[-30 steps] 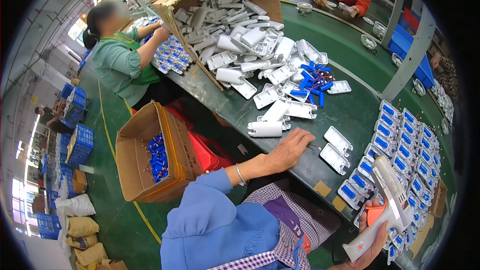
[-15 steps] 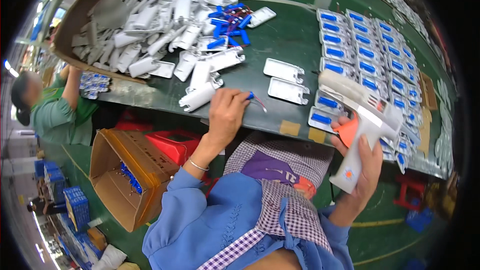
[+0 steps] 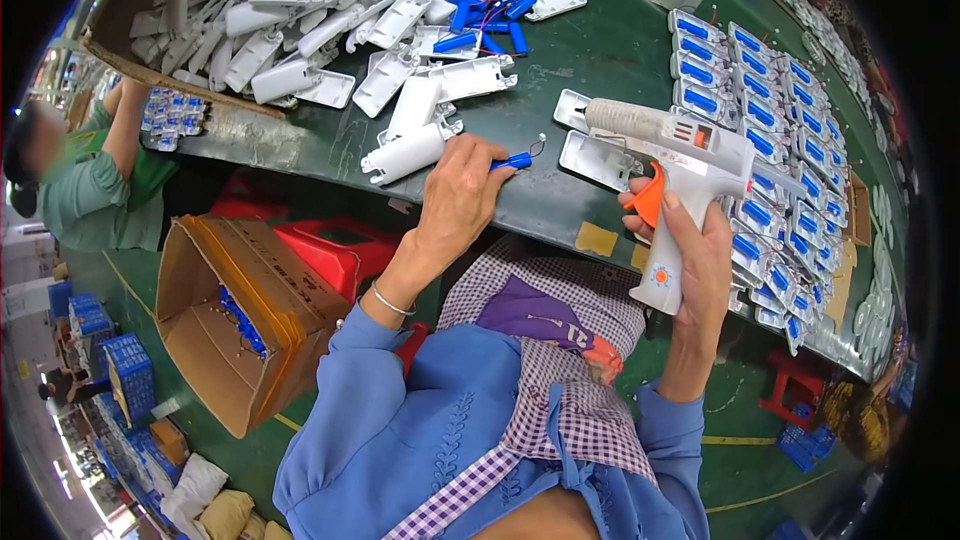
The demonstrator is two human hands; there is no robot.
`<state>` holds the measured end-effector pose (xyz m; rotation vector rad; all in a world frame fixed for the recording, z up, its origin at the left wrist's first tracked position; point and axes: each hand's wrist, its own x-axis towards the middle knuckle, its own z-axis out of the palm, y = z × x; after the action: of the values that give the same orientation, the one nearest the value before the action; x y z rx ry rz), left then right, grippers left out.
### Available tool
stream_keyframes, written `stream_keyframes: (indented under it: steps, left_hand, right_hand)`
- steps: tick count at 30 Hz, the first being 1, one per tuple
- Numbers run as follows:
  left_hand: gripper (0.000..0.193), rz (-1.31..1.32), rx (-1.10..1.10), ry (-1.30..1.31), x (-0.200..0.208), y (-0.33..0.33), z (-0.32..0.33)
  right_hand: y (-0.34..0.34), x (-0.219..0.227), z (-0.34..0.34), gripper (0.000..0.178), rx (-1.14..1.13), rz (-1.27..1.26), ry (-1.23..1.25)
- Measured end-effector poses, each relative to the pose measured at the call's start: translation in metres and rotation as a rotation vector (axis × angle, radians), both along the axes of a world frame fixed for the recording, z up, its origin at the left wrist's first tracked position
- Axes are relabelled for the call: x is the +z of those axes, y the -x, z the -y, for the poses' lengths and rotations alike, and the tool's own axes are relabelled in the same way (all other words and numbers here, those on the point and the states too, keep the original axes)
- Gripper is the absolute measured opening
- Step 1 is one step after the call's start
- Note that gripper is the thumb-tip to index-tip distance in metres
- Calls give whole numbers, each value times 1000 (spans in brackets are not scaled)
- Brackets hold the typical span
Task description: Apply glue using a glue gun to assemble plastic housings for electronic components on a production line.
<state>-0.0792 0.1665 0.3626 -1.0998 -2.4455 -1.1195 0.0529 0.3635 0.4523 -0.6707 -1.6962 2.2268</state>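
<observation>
Between its fingers my left hand pinches a blue cylindrical battery with thin wires, just above the near edge of the green table. My right hand is wrapped round the handle of a white glue gun with an orange trigger. Its nozzle end points left, over two white plastic shells; the nearer shell is partly covered by the gun and the farther one shows only in part. A white casing lies just left of my left hand.
A heap of white casings spills from a carton at the left, beside a cluster of blue batteries. Rows of shells with batteries cover the right side. Below stand an open carton and a red stool. Another person works at left.
The glue gun in my right hand has moved up and left, over the two shells. My left hand has shifted slightly right with the battery, and the whole view has shifted.
</observation>
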Motion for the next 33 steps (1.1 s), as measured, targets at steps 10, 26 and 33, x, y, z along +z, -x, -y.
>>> stream_keyframes:
  steps: [10, 26, 33]
  left_hand:
    - [19, 116, -96, 51, 5, 10, 2]
    - [22, 111, -294, 4, 44, 82, -73]
    - [22, 57, -365, 172, 31, 91, -93]
  right_hand:
    - [4, -7, -4, 33, 20, 99, -79]
    - [-17, -4, -10, 32, -80, 105, -32]
    - [-22, -9, -14, 31, -52, 52, 36]
